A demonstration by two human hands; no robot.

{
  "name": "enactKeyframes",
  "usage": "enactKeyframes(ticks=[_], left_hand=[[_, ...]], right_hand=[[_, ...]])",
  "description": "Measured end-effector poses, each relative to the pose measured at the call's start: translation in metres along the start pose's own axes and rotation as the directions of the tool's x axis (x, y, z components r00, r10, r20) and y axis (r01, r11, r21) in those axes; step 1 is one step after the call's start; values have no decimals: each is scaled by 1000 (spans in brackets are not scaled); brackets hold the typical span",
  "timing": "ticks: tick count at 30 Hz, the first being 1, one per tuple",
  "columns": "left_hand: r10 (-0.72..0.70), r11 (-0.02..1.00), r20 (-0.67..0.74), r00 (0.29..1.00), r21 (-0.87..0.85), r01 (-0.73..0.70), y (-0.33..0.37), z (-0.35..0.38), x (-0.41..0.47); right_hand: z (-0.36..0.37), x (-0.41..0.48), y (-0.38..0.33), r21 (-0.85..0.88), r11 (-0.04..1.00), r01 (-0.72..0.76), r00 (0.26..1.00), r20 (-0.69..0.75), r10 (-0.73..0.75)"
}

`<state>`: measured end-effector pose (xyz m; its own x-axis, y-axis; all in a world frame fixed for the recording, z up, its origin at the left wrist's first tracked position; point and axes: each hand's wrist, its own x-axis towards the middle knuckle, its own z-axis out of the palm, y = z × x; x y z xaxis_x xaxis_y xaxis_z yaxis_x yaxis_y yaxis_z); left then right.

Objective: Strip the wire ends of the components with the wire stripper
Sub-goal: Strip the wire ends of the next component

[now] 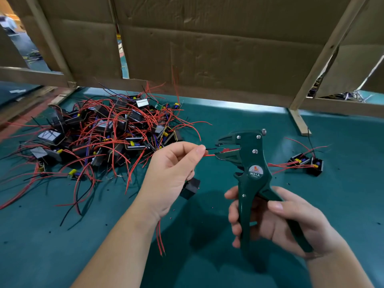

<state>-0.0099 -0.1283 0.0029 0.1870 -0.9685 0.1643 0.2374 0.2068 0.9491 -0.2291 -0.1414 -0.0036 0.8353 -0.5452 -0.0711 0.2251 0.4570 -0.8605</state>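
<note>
Teal matting covers the tabletop (239, 125), and the work goes on above its near middle. The left hand (172, 173) pinches a red wire (209, 155) and a black wire (212, 149) between thumb and forefinger, close behind their tips, so that only short stubs stick out. This probably keeps them stiff enough to aim. Both stubs point right, at the mouth of the wire stripper (252, 163). The red tip looks to be touching the lower jaw, and the black one is just short of the gap.

The black component (190, 188) these wires belong to hangs under the left palm, out of the way. More of its red leads (160, 240) dangle below the wrist.

The right hand (280, 221) is wrapped round the stripper's two green handles and holds the tool upright with its head turned toward the wires. The handles are spread and the jaws stand apart, so I judge the squeeze has not been made.

A tangled pile of components (99, 138) lies toward the far left corner, within the left hand's reach. Two components (307, 162) sit apart near the right edge, perhaps finished ones kept separate, though their wire tips are too small to check. A cardboard wall (207, 48) on wooden battens closes off the far edge.
</note>
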Motion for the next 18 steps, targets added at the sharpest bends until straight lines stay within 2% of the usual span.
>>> enactKeyframes(ticks=[3, 8, 18], left_hand=[[26, 998, -34, 999, 51, -24, 3, 1, -1], [61, 994, -43, 997, 98, -57, 3, 3, -2], [-32, 997, -65, 997, 71, 36, 4, 4, -2]], right_hand=[[2, 2, 3, -5, 1000, 1, 1000, 29, -1], [3, 3, 8, -22, 1000, 10, 1000, -10, -11], [8, 4, 10, -96, 995, -2, 993, -121, -10]])
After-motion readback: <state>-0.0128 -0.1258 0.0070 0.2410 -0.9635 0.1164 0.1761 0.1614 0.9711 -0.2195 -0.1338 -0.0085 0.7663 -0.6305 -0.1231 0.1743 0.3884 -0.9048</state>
